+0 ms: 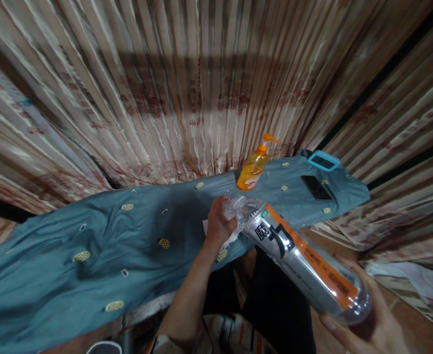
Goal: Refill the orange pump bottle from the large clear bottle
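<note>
My right hand [371, 305] is wrapped around the base of a large clear plastic bottle [304, 260] with a grey and orange label. The bottle is tilted, its neck end pointing up and left, away from me. At that end, my left hand [219, 219] is closed on a small clear plastic container [231, 207], which meets the bottle's neck; whether the two are joined I cannot tell. White paper [233, 239] shows beneath my left hand. Just beyond stands an upright pump bottle [253, 169] of orange liquid with an orange pump head.
A blue-green cloth with pineapple prints [146, 221] covers the long, narrow surface. At its right end lie a dark phone [315, 188] and a light-blue framed device [324, 161]. Patterned curtains [201, 98] hang close behind. Dark poles [382, 76] run along the right side.
</note>
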Demonstrator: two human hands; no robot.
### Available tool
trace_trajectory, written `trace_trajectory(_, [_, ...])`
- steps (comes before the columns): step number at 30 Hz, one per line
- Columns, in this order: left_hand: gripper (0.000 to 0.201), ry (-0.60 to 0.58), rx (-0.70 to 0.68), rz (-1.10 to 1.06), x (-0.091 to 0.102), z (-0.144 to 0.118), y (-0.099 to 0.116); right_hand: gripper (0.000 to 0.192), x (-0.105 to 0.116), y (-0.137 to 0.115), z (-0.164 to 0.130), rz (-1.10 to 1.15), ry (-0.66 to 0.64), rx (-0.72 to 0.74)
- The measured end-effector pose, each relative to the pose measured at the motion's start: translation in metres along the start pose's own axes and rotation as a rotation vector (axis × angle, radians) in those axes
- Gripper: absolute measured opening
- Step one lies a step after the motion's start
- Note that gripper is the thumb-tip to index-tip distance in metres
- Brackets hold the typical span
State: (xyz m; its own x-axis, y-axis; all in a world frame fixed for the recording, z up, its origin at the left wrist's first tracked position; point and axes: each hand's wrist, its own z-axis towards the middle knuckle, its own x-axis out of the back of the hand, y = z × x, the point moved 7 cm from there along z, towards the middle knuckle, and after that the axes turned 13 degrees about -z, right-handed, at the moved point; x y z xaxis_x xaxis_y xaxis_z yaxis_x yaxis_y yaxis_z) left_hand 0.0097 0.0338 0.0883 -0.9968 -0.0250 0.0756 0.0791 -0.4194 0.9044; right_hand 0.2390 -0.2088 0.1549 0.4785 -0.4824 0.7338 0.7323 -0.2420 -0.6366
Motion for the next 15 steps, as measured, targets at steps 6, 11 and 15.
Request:
trace_trajectory(6, [0.04, 0.009, 0.0, 0.016, 0.0003, -0.0005, -0.001, 0.082, -0.0003, -0.002, 0.0002, 0.004, -0.005, 0.005])
trace_trajectory(11, [0.039, 0.004, 0.002, 0.034, -0.0001, -0.0004, -0.0018, 0.082, -0.0008, -0.0006, -0.0004, 0.027, -0.008, -0.034])
trace_trajectory(15, [0.039, -0.001, -0.01, 0.026, -0.0002, -0.0006, -0.002, 0.079, 0.0003, -0.0016, 0.0009, -0.007, 0.002, 0.019])
